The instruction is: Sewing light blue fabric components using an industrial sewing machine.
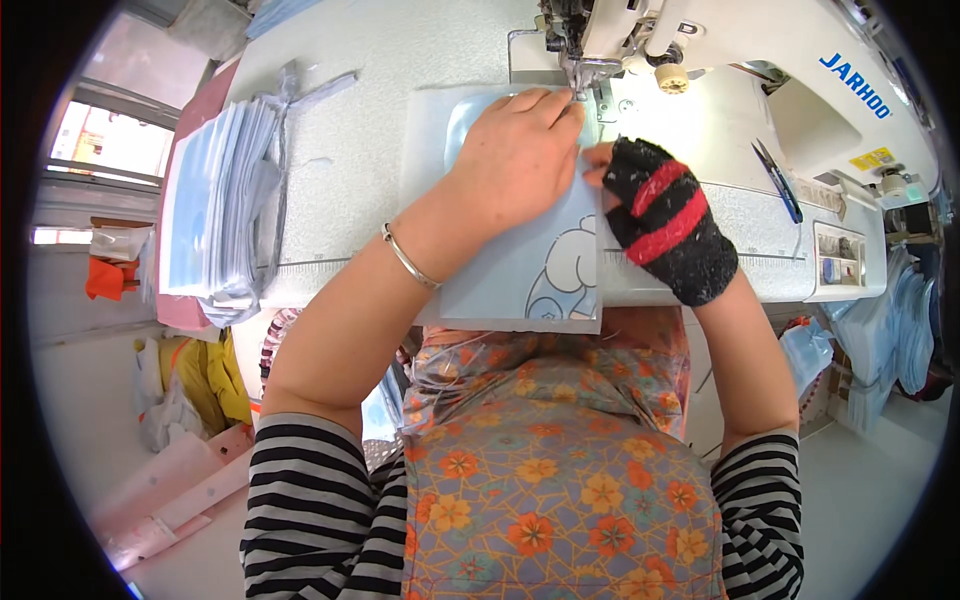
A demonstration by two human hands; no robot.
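Note:
A light blue printed panel (520, 270) with a white cartoon figure and a translucent border lies on the sewing machine's bed. Its far right corner reaches the presser foot (580, 78). My left hand (525, 150), bare, rests flat on the panel's upper part, its fingertips close to the foot. My right hand (660, 215) wears a black and red fingerless glove; its bent fingers close on the panel's right edge, just nearer to me than the foot. The near end of the panel overhangs the table edge. Beneath my left hand, part of the print is hidden.
A tied stack of light blue pieces (225, 200) stands at the left on the table. Thread snips (778, 182) lie right of my right hand. A small compartment tray (839, 260) is set in the table's right end. The white sewing machine (830, 110) overhangs the far right.

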